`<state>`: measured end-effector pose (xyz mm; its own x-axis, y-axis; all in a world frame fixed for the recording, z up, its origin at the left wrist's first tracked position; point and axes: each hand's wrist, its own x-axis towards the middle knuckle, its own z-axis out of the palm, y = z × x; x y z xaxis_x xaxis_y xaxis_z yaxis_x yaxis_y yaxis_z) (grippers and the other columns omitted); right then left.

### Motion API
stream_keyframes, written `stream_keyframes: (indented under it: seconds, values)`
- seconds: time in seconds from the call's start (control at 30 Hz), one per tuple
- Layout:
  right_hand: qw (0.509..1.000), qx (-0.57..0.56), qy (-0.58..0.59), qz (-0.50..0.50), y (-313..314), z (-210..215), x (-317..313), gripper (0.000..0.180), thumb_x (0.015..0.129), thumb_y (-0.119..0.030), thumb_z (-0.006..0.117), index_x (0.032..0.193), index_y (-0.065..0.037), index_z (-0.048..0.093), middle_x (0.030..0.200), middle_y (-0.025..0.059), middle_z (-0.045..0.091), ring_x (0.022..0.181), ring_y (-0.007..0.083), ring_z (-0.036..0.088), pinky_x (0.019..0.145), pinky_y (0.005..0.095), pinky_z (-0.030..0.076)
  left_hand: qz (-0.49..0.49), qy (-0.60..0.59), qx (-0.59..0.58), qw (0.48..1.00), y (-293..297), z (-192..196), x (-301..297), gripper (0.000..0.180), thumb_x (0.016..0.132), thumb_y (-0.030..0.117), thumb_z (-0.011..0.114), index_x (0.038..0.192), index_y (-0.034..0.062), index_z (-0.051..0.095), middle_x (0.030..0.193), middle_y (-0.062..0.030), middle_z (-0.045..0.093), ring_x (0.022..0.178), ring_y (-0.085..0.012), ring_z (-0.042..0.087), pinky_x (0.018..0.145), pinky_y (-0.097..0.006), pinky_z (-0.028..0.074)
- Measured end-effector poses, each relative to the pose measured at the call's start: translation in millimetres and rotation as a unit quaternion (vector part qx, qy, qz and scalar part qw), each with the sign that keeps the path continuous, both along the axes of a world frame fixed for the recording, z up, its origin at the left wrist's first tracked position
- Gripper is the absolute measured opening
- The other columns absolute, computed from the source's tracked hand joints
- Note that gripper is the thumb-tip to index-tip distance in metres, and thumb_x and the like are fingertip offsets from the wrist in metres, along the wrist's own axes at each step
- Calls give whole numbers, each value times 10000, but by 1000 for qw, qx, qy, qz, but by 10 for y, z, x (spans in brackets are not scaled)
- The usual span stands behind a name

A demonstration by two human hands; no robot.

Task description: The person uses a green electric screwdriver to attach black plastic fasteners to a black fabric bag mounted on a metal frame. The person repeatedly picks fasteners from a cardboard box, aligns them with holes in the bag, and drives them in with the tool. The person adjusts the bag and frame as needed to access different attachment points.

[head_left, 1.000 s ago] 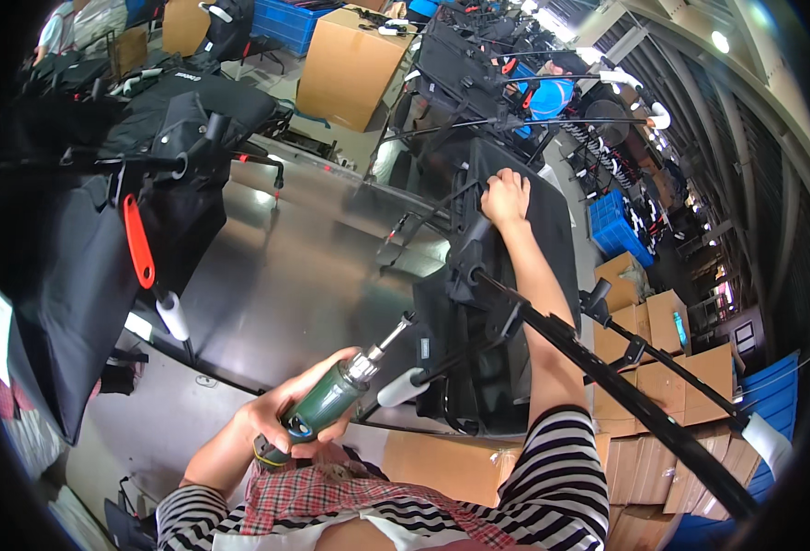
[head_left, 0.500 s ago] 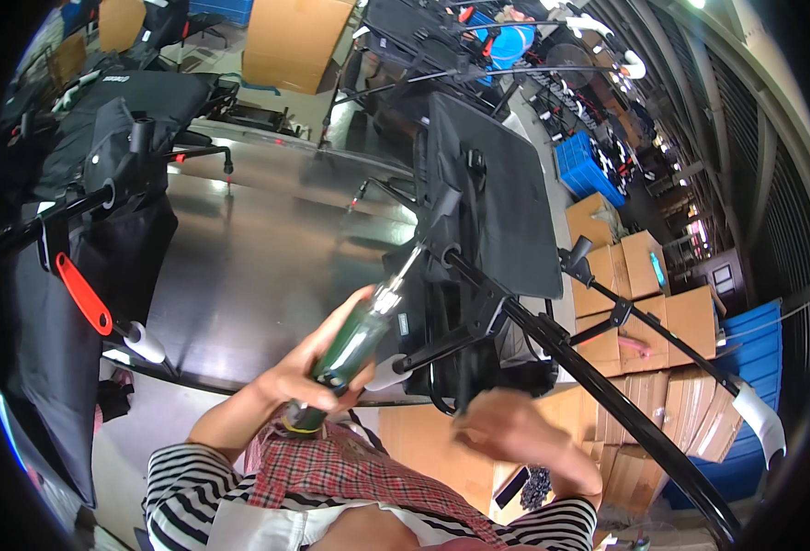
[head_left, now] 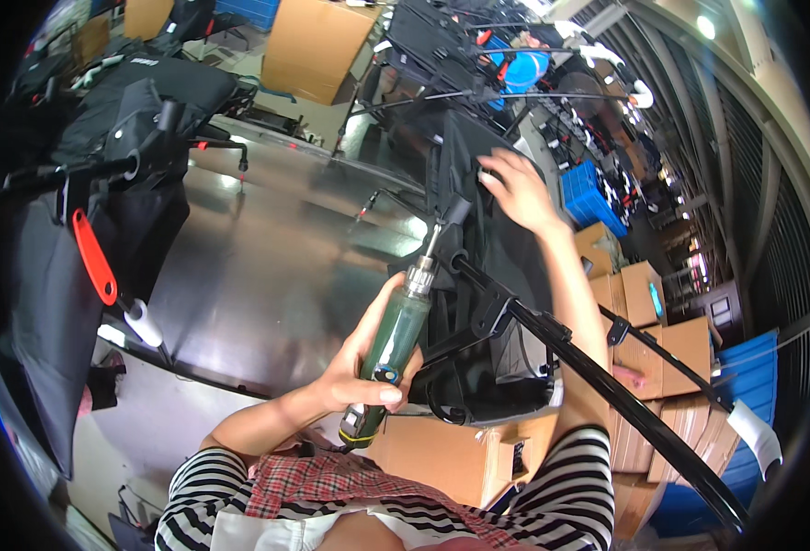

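My left hand [head_left: 354, 376] is wrapped round a green electric screwdriver [head_left: 397, 335], tilted with its bit up. The bit tip is close to a black plastic joint [head_left: 455, 213] on a folding frame; whether it touches a screw I cannot tell. My right hand [head_left: 522, 195] reaches out over the black fabric panel [head_left: 515, 266] of the same piece, fingers stretched and somewhat apart, nothing visible in them. Its fingertips are near the panel's upper part. A black tube [head_left: 607, 395] of the frame runs from the joint toward the lower right.
A metal-topped table [head_left: 258, 239] lies ahead. On the left stands another black fabric piece with a red lever [head_left: 94, 257] and a white grip [head_left: 142, 321]. Cardboard boxes [head_left: 680, 354] and a blue crate [head_left: 591, 197] are at the right. A cardboard sheet [head_left: 317, 50] stands beyond the table.
My right hand has moved from low beside my body up and forward over the black panel. My left hand with the screwdriver appears shifted slightly right in the picture, as the view itself has shifted.
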<state>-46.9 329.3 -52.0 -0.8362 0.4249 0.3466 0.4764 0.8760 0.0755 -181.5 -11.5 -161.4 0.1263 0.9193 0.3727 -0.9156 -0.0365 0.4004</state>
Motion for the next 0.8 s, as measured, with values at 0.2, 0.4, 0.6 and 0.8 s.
stream_keyframes:
  seconds: [0.2,0.4,0.6,0.8]
  values:
    - [953,148,-263,-17,282,-186,-376,311,960,-438,537,1031,-227,755,1564,93,353,1474,344,251,1194,649,88,83,45,-3,996,-148,65,83,1220,796,35,782,1609,273,-96,831,-120,529,618,-170,574,580,-314,512]
    - [917,390,71,-37,-1691,1801,527,623,755,-345,828,1290,-101,623,1525,172,391,1412,399,341,1186,581,196,160,56,0,986,-533,225,188,1225,769,28,798,1616,293,-48,882,-125,549,637,-175,587,590,-317,518]
    - [942,-174,-280,-59,-3184,1784,2170,1059,604,-449,920,1403,63,451,1404,275,517,1322,446,478,1079,465,404,233,48,49,970,-949,554,426,1243,743,76,808,1613,276,-57,867,-136,546,586,-187,590,541,-317,520]
    - [809,-531,-211,-139,-3421,-16,2506,1029,714,-380,879,1434,143,362,1432,319,465,1308,394,508,1124,396,383,236,56,103,965,-1279,549,663,1090,787,114,776,1581,199,34,960,-160,471,555,-173,559,473,-315,506]
